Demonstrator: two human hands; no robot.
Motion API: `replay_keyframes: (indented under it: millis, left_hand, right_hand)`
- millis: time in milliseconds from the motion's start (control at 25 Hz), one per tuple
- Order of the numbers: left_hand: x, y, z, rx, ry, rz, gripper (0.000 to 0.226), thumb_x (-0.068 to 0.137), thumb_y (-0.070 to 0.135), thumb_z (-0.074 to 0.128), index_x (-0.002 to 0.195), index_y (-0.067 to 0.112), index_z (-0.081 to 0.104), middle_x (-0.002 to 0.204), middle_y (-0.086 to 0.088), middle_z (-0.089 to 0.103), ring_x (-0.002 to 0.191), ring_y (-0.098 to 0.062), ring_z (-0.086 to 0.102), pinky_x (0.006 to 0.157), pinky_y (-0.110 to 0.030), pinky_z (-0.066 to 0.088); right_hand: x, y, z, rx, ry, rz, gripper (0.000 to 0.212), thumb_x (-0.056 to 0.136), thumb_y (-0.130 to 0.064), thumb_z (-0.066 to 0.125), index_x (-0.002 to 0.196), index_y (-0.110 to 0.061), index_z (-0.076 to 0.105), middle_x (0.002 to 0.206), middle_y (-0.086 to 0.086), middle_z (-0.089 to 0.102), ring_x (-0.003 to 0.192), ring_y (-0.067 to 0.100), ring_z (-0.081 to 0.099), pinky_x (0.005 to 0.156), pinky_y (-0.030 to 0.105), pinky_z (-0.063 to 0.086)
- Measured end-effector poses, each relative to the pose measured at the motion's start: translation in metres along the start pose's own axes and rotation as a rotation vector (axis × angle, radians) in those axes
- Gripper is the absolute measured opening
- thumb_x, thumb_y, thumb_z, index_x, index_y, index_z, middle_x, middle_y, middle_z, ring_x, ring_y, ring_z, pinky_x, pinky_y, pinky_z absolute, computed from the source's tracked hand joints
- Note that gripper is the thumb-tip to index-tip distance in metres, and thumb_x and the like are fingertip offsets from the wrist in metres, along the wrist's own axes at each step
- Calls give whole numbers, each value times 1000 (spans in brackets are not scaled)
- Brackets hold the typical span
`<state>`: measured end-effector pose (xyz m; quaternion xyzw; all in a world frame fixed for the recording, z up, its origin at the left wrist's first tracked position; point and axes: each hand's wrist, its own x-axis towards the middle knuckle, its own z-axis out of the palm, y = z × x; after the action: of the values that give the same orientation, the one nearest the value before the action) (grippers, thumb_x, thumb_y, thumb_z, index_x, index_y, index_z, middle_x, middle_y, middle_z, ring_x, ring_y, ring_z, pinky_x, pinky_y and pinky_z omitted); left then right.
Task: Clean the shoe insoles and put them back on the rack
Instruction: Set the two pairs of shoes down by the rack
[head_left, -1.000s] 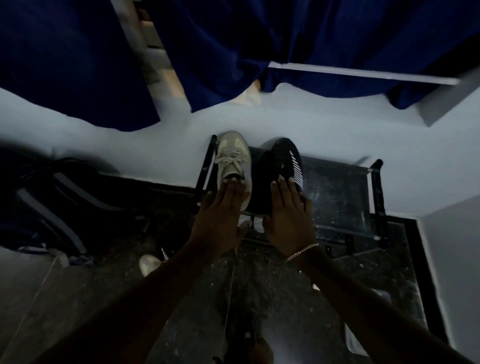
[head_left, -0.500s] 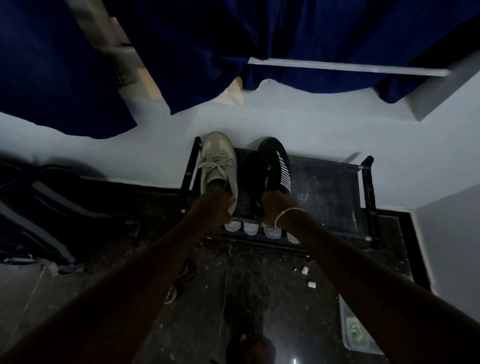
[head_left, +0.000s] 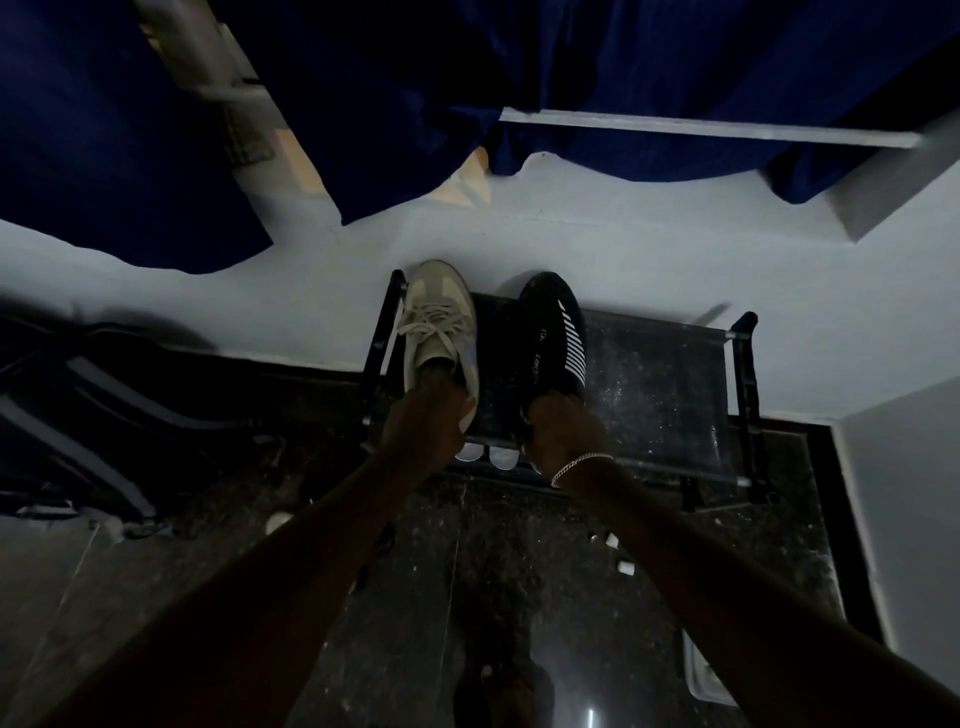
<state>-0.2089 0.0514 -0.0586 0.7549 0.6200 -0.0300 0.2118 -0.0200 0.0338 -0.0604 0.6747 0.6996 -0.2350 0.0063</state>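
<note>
A beige laced sneaker (head_left: 437, 318) and a black shoe with white stripes (head_left: 554, 338) stand side by side on the left part of a black shoe rack (head_left: 670, 384) against the wall. My left hand (head_left: 423, 423) grips the heel of the beige sneaker. The heel of the black shoe is held by my right hand (head_left: 563, 428), which wears a bracelet. Pale shoe toes (head_left: 488, 456) peek out from the rack's lower shelf, just below my hands. No loose insole is visible.
Dark blue curtains (head_left: 363, 104) hang above the rack. A dark bag (head_left: 93, 410) lies on the floor at the left. Small white bits (head_left: 618, 553) and a clear container (head_left: 701, 675) sit on the dark tiled floor at the right. A grey wall corner (head_left: 904, 519) stands to the right.
Both hands went from flat and open above the shoes to curled around the shoe heels. The view has shifted slightly.
</note>
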Motion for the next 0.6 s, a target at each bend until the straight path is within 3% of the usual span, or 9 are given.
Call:
replay_keyframes:
  millis: [320, 600]
  left_hand:
    - [-26, 11, 3, 82, 125, 71, 30, 85, 19, 66, 114, 15, 65, 107, -11, 70, 95, -40, 66, 73, -39, 51]
    - [-54, -3, 27, 73, 122, 74, 33, 89, 19, 61, 122, 23, 60, 101, -5, 72, 88, -33, 71, 72, -42, 59]
  right_hand:
    - [-8, 7, 22, -49, 86, -37, 21, 85, -20, 70, 105, -11, 70, 110, 8, 66, 106, 32, 63, 83, 42, 57]
    - [-24, 4, 25, -134, 161, -102, 20, 85, -15, 71, 104, -11, 71, 104, 8, 69, 97, 31, 66, 72, 39, 58]
